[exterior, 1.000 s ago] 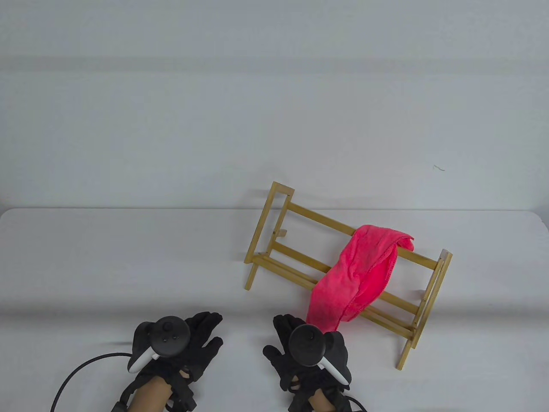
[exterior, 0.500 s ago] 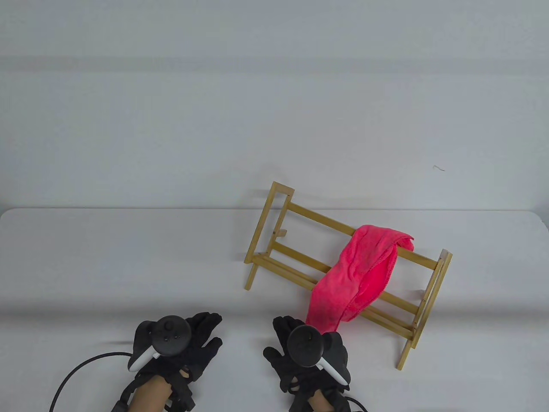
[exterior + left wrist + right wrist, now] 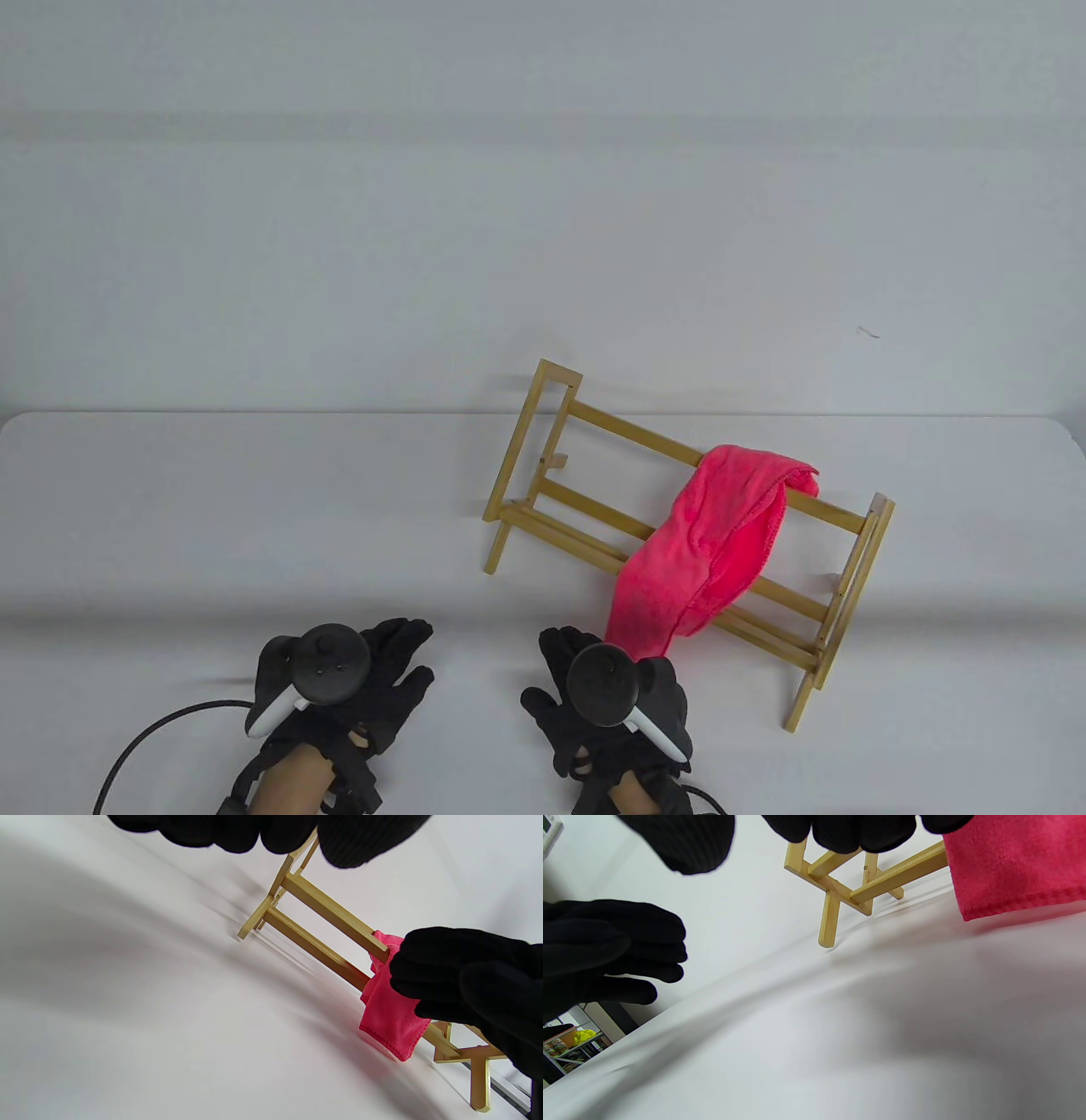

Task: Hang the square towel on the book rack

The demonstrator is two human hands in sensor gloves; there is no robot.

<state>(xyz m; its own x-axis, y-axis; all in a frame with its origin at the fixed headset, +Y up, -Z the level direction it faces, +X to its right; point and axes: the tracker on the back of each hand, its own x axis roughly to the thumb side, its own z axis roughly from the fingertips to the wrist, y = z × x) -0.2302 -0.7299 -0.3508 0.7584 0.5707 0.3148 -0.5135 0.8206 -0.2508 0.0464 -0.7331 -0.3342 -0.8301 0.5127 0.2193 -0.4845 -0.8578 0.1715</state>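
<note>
The pink towel (image 3: 708, 552) drapes over the rack (image 3: 543, 475); both the left hand (image 3: 356, 688) and right hand (image 3: 607, 696) rest nearby, fingers spread, holding nothing.

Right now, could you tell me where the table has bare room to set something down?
The table is bare left of the book rack, beyond the left hand. A narrower strip lies right of the rack's end. It is crowded by the right hand, where the pink towel hangs low.

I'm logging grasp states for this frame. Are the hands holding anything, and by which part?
Nothing is held. The left hand and right hand are both empty, fingers spread above the table; the pink square towel hangs on the wooden book rack.
</note>
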